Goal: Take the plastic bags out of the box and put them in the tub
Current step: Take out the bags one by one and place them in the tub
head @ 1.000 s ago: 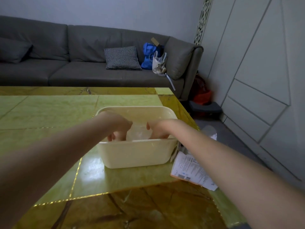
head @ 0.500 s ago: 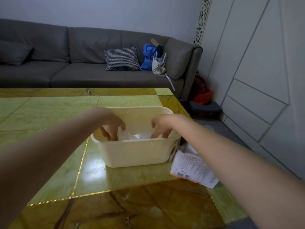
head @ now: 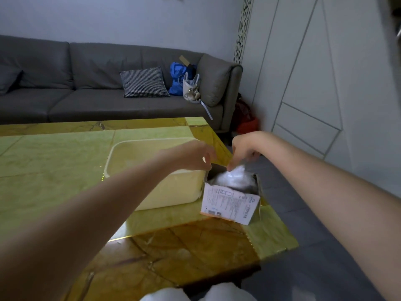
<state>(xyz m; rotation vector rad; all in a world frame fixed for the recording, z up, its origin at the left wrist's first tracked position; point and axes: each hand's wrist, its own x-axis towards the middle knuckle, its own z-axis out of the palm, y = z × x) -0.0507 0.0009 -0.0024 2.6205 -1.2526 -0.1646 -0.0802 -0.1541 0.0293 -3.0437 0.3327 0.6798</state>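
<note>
Plastic bags in the box (at table edge): right hand pinches them; left hand curled, hold unclear.

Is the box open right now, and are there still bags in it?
Open: the box shows its inside, with crinkled plastic bags there, pinched by the right hand.

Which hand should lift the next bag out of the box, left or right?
Right. The right hand is over the open box, fingertips at the crumpled plastic bags. The left hand is at the box's far-left edge by the tub, seemingly steadying it.
</note>
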